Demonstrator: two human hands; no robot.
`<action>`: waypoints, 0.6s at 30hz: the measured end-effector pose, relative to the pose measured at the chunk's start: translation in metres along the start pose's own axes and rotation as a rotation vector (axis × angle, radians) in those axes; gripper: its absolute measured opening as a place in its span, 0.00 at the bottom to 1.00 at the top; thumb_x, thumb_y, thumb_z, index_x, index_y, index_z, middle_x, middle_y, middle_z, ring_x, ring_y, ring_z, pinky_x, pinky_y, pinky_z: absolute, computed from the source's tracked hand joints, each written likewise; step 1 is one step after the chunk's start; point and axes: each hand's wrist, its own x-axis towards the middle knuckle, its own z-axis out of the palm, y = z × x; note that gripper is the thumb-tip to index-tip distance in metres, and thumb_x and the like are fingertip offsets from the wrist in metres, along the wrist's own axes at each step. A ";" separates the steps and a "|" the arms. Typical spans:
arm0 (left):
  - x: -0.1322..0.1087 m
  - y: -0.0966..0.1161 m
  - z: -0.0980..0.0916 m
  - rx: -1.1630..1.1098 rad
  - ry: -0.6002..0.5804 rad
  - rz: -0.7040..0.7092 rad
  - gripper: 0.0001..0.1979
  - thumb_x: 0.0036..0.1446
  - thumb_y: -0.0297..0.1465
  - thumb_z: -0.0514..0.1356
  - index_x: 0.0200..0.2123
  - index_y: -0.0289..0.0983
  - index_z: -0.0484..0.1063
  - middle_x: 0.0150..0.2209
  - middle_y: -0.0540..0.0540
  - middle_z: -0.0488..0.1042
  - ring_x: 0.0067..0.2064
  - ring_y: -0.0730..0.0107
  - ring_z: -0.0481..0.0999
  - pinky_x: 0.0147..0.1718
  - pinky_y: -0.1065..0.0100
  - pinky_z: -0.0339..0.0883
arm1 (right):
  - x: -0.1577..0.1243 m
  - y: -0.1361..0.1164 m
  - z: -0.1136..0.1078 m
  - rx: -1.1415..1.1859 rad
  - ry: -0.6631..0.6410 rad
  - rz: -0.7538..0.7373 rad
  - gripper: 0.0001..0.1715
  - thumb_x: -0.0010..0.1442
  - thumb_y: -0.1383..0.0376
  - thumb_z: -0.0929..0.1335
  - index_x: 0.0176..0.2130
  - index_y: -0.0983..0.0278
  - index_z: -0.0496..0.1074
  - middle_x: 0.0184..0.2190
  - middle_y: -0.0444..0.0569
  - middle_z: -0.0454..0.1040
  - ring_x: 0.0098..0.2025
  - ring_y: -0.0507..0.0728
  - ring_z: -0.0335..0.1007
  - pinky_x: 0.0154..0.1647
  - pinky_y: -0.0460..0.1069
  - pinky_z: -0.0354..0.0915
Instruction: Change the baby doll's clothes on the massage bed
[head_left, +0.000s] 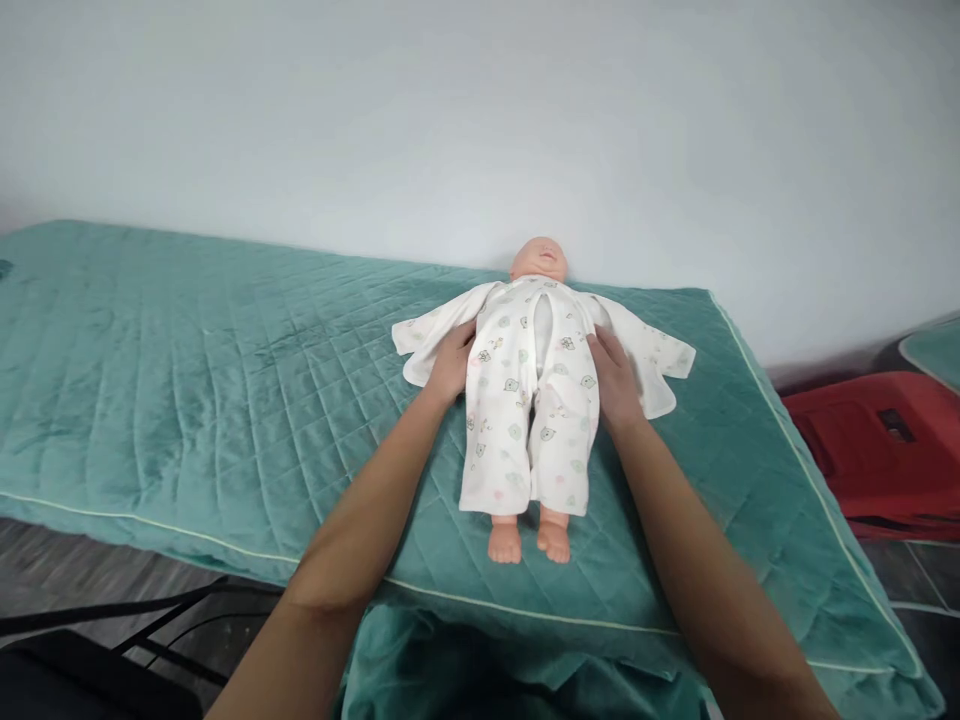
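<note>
A baby doll (538, 258) lies on its back on a teal quilted bed cover (225, 380), head toward the wall, bare feet toward me. It wears a white printed baby suit (525, 420), open down the chest, with the sleeves spread out flat to both sides. My left hand (451, 362) rests on the suit at the doll's side, fingers curled on the cloth edge. My right hand (613, 378) lies flat on the suit at the other side, fingers stretched out.
A pale wall runs right behind the bed. A red object (870, 450) stands on the floor to the right of the bed. Dark metal legs (150, 620) show under the bed's near edge at lower left.
</note>
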 end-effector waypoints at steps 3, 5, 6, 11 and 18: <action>-0.038 0.011 -0.002 0.059 0.190 0.013 0.15 0.61 0.31 0.56 0.49 0.37 0.75 0.50 0.42 0.75 0.52 0.63 0.73 0.53 0.63 0.66 | -0.047 -0.017 -0.005 -0.161 0.038 -0.226 0.30 0.64 0.53 0.67 0.62 0.57 0.63 0.66 0.49 0.60 0.68 0.59 0.55 0.70 0.61 0.52; -0.079 0.020 -0.005 0.103 0.220 0.045 0.11 0.63 0.33 0.55 0.45 0.38 0.74 0.47 0.44 0.74 0.49 0.67 0.73 0.48 0.66 0.68 | -0.085 -0.032 -0.008 -0.278 -0.067 -0.406 0.26 0.65 0.59 0.67 0.61 0.56 0.63 0.66 0.49 0.60 0.69 0.60 0.54 0.70 0.63 0.52; -0.103 0.025 -0.006 0.128 0.206 0.072 0.09 0.64 0.33 0.56 0.43 0.38 0.74 0.44 0.46 0.73 0.47 0.68 0.73 0.47 0.67 0.68 | -0.103 -0.039 -0.009 -0.338 -0.154 -0.474 0.24 0.66 0.61 0.67 0.60 0.55 0.64 0.64 0.50 0.62 0.67 0.61 0.56 0.69 0.63 0.54; -0.208 0.038 -0.010 0.247 -0.018 0.170 0.11 0.64 0.27 0.55 0.49 0.41 0.70 0.46 0.44 0.70 0.48 0.68 0.72 0.47 0.66 0.70 | -0.160 -0.062 -0.004 -0.705 -0.552 -0.518 0.17 0.65 0.70 0.65 0.53 0.60 0.68 0.51 0.53 0.72 0.54 0.62 0.68 0.54 0.60 0.68; -0.229 0.032 -0.001 0.408 -0.014 0.218 0.14 0.62 0.23 0.55 0.51 0.40 0.67 0.48 0.42 0.71 0.51 0.63 0.72 0.52 0.58 0.70 | -0.176 -0.068 0.019 -1.152 -0.569 -0.609 0.05 0.62 0.74 0.65 0.37 0.64 0.69 0.35 0.53 0.71 0.40 0.63 0.66 0.46 0.60 0.65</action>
